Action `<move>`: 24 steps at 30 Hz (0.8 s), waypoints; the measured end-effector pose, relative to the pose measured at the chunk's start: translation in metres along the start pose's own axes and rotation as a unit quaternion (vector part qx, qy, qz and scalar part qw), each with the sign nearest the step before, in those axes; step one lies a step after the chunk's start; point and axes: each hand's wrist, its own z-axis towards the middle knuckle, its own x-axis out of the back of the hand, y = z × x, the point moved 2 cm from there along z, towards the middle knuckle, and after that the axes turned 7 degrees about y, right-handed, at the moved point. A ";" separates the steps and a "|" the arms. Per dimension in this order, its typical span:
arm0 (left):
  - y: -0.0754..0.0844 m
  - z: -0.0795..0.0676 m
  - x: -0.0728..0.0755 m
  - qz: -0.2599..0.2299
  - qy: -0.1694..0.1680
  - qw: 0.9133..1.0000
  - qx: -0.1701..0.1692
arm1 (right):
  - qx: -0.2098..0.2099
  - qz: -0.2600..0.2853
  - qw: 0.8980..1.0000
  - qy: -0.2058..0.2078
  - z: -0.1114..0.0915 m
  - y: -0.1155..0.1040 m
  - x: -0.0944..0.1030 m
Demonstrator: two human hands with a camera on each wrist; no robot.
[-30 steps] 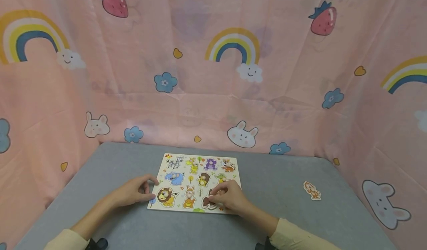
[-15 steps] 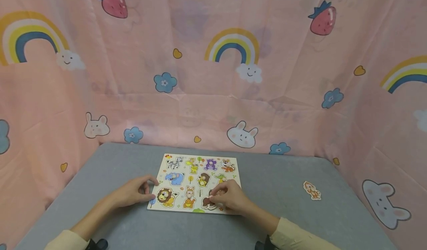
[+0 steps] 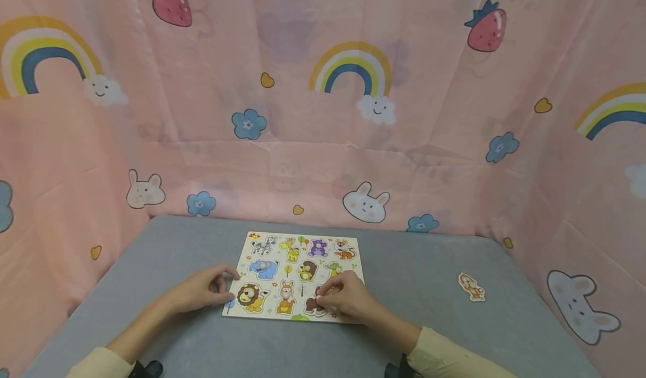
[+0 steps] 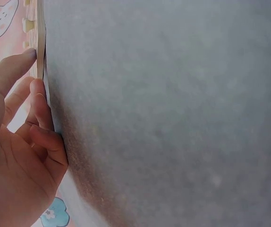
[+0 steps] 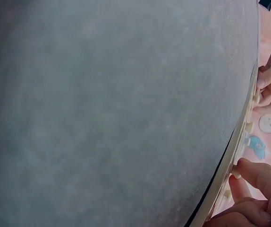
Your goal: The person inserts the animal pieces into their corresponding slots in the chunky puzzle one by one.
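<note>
A white wooden puzzle board [image 3: 271, 313] with knobbed animal pieces lies on the table. In the head view, my left hand [image 3: 199, 289] holds the board's left edge, thumb near the front corner. The left wrist view shows that thumb [image 4: 20, 68] against the board's side and a fingertip just beside it. My right hand [image 3: 350, 298] pinches the knob of a brown animal piece [image 3: 314, 309] at the board's front right. The hand hides part of this piece and the green crocodile piece [image 3: 333, 268] behind it. Between thumb and finger, the knob [image 5: 236, 171] shows in the right wrist view.
A loose monkey-like piece [image 3: 471, 287] lies on the grey table [image 3: 414, 288], to the right of the board. The lion [image 3: 250, 298], kangaroo [image 3: 285, 299] and elephant [image 3: 264, 268] pieces are on the board. A pink printed curtain [image 3: 282, 165] surrounds the table.
Both hands keep their places and the board stays put. The brown piece appears to sit slightly flatter on the board than before.
</note>
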 end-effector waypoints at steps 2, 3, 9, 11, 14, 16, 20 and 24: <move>0.000 0.000 0.000 0.001 0.000 1.000 -0.002 | 0.001 -0.001 1.000 0.000 0.000 0.001 0.000; 0.000 0.000 0.000 0.000 0.000 1.000 -0.002 | 0.001 -0.003 1.000 -0.002 0.001 0.000 0.000; 0.001 0.001 0.001 -0.001 0.000 1.000 -0.002 | -0.004 -0.002 1.000 -0.004 0.001 -0.001 0.001; 0.002 0.001 0.001 -0.003 -0.001 1.000 0.000 | -0.005 -0.001 1.000 -0.004 0.000 -0.001 0.001; 0.002 0.000 0.001 -0.004 -0.003 1.000 0.002 | -0.001 -0.003 1.000 -0.005 0.000 -0.001 0.001; 0.002 0.000 0.001 -0.005 -0.004 1.000 0.002 | -0.001 0.000 1.000 -0.007 0.000 -0.001 0.001; 0.001 0.000 0.000 -0.003 -0.004 1.000 0.004 | 0.009 0.017 1.000 -0.011 -0.001 -0.002 0.003; 0.001 0.001 0.000 -0.001 -0.002 1.000 0.006 | 0.040 0.049 0.998 -0.025 -0.001 -0.004 0.008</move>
